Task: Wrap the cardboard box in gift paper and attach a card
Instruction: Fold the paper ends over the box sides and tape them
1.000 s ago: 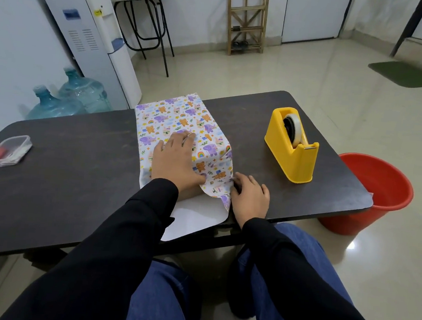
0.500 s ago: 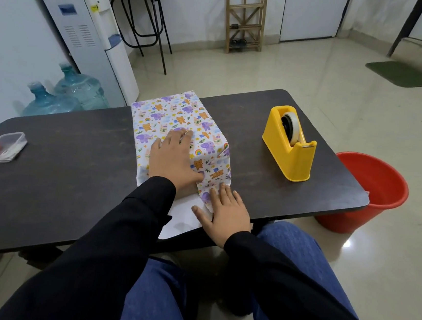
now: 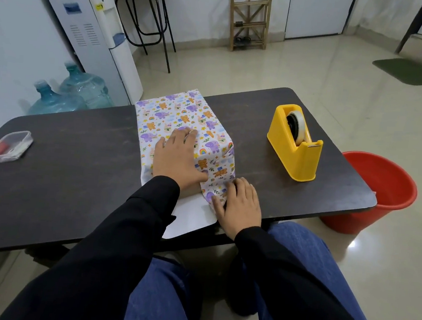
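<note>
1. Already draped in gift paper [image 3: 183, 111], the cardboard box sat near the middle of the dark table [image 3: 75, 186]. It was hidden under the printed sheet, with only its block shape showing.
2. The left hand [image 3: 177, 157] lay flat on top of the parcel, fingers straight, pinning the paper down rather than gripping it.
3. The right hand [image 3: 239, 208] worked the near right corner at about 5 o'clock from the parcel. Its fingers were spread and pressed the side flap inward; they closed round nothing.
4. At 6 o'clock the end remained open: a white flap [image 3: 192, 217] of the sheet's underside stuck out past the table edge, unfolded and untaped.
5. A yellow tape dispenser [image 3: 294, 152] stood at 3 o'clock, well apart from both hands. No strip of tape could be made out on the paper.
6. A clear plastic container [image 3: 11, 146] rested at 9 o'clock, and a red bucket [image 3: 380, 190] stood on the floor at 4 o'clock.
7. By appearances the body wrap was done. The near end fold, the taping and the card, which was not seen anywhere, were left to do; the far end could not be judged.
</note>
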